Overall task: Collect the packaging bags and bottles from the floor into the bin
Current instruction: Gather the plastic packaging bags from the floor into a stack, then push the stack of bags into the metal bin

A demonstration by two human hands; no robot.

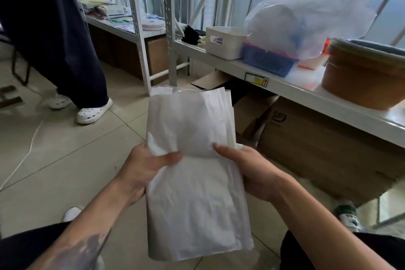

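Mid-collection step, by the look of it: stack of flat white plastic packaging bags [195,160] held up off floor, centre frame, between both hands; left hand [145,165] grasping stack's left edge, thumb curled over front, fingers hidden behind; right hand [247,170] grasping right edge, thumb pressed across front, rest behind bags; stack upright-ish, top end fanned w/ several layers showing, bottom end hanging near lap.

Bin not in view; so next move prob. calls for locating bin, turning, carrying stack over w/o letting loose layers slide out; firmer pinch or fold likely needed since bags slippery (judgement only).

Still to collect: green-labelled clear plastic bottle [348,217] on floor, lower right, just beside brown SF-printed cardboard box [317,149] under white metal shelf [285,85]; one hand to be freed for it.

Edges / room: shelf lip close on right, above box; open cardboard flaps [214,81] beyond stack's top; shelf upright post [169,28] ahead; standing person in dark trousers [54,28] and white clogs [94,112] ahead-left; thin white cord [28,151] trailing across beige tiled floor [76,160] at left, snag risk; open tiles left-centre = best room for moving.
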